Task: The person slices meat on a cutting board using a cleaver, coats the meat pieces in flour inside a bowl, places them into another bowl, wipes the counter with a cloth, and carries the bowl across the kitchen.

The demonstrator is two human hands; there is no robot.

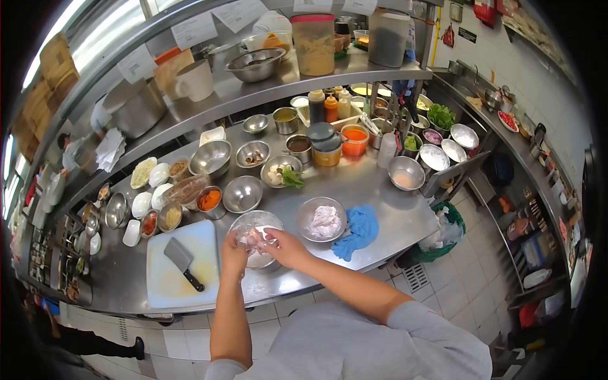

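Both of my hands are over a metal bowl [261, 218] with white powder in it. My left hand [234, 254] and my right hand [285, 248] are closed around a piece of raw meat [254, 238], pale pink and dusted white. The fingers hide part of the meat and of the powder. Just right of that bowl, another metal bowl [306, 231] holds a pale, white-coated lump [325, 221]. To the left, a cleaver [179, 254] with a black handle lies on a white cutting board [158, 285].
A crumpled blue cloth [358, 231] lies near the counter's right end. Behind my hands stand metal bowls [242, 194], a container of orange sauce [354, 140] and squeeze bottles [331, 109]. A steel shelf [253, 95] runs above. A bin with a green liner [453, 221] stands at right.
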